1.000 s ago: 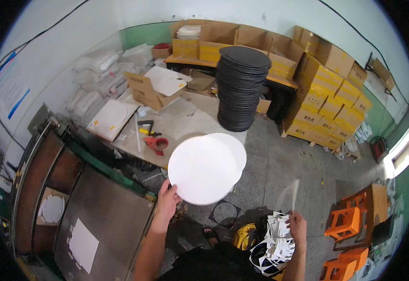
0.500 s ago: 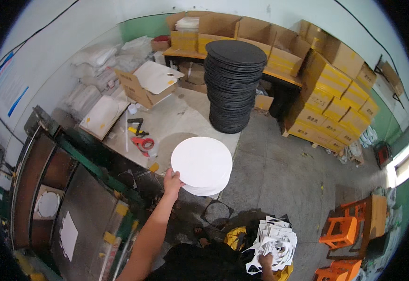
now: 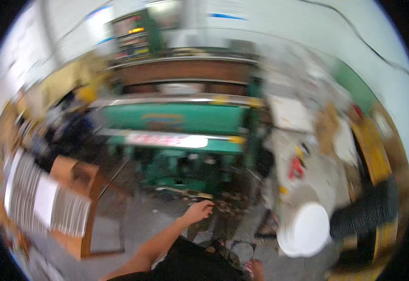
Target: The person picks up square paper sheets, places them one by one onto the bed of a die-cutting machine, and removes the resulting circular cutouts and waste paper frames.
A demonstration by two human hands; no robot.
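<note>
My left hand (image 3: pixel 199 211) is out in front of my body, over the floor before a green machine (image 3: pixel 171 117). Its fingers are loosely bent and a little apart, and nothing shows in them. My right hand (image 3: pixel 257 269) is low at the lower edge, smeared by motion, so its fingers and anything they hold cannot be made out. To the right, a pile of round white discs (image 3: pixel 310 229) sits at the near corner of a pale worktable (image 3: pixel 314 180). Beside it stands a tall stack of black discs (image 3: pixel 366 210).
A wooden stand (image 3: pixel 87 225) at the left bears a long row of white sheets (image 3: pixel 45 196). On the worktable lies a red tape dispenser (image 3: pixel 296 167). Cardboard boxes (image 3: pixel 373 145) line the far right. Scraps litter the floor under the machine.
The view has swung left to face the green machine. My left hand has let go of the white discs. The white offcuts my right hand was on are out of view.
</note>
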